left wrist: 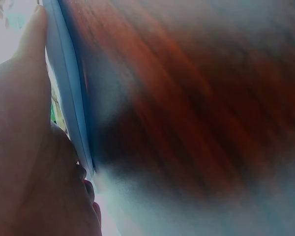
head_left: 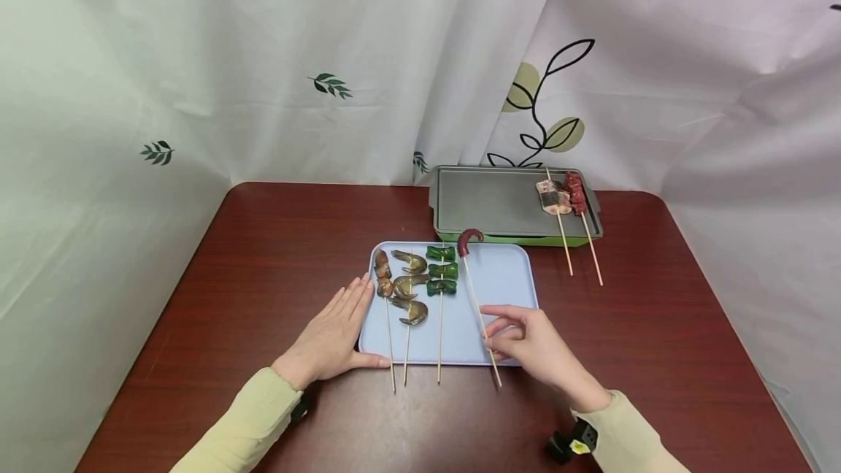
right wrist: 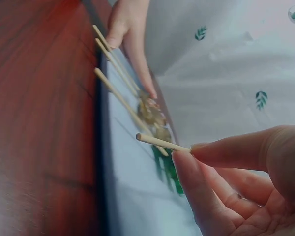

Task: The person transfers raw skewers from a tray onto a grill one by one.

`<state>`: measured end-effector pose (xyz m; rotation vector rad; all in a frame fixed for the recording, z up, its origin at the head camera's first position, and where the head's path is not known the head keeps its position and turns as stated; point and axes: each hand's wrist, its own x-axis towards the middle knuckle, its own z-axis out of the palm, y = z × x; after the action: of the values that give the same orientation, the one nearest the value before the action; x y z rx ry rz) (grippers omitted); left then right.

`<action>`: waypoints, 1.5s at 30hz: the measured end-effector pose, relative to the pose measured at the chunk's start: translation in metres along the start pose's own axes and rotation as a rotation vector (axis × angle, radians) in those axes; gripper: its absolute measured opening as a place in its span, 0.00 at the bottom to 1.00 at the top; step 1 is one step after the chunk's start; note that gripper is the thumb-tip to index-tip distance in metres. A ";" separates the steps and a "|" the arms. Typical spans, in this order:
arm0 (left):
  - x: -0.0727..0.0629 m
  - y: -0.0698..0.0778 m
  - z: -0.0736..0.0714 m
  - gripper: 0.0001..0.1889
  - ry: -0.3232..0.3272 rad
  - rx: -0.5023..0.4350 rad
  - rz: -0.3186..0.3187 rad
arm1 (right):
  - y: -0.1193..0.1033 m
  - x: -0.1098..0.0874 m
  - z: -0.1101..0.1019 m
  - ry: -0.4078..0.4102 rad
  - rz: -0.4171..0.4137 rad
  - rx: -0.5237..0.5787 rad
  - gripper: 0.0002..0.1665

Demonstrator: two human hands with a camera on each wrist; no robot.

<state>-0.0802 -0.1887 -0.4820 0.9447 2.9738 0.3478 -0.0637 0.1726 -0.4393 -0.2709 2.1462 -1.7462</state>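
My right hand (head_left: 528, 338) pinches the stick of an octopus tentacle skewer (head_left: 470, 241) between thumb and fingertips, over the right half of a light blue tray (head_left: 502, 276). In the right wrist view the stick's blunt end (right wrist: 150, 139) juts out past the thumb. My left hand (head_left: 331, 331) lies with straight fingers along the tray's left edge, thumb at the near left corner. On the tray lie a brown meat skewer (head_left: 384, 272), a shrimp skewer (head_left: 410, 285) and a green pepper skewer (head_left: 442, 271), their sticks reaching over the near rim.
Behind the tray stands a grey grill pan (head_left: 493, 199) with a green base. A fish skewer (head_left: 554, 197) and a red meat skewer (head_left: 575, 192) lie at its right end, sticks overhanging the front. White curtains (head_left: 296, 57) surround the brown table (head_left: 276, 239).
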 end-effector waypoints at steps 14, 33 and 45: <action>0.001 0.002 -0.003 0.66 -0.045 0.016 -0.023 | -0.027 0.002 -0.026 0.125 -0.032 -0.095 0.30; 0.002 0.002 -0.003 0.67 -0.040 0.019 -0.020 | -0.065 0.017 -0.085 0.342 -0.154 -0.137 0.28; 0.001 0.000 -0.002 0.66 -0.043 0.017 -0.016 | -0.065 0.043 -0.122 0.399 -0.079 -0.136 0.26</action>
<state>-0.0814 -0.1881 -0.4795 0.9172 2.9485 0.2984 -0.1558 0.2530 -0.3614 -0.0425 2.5706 -1.8241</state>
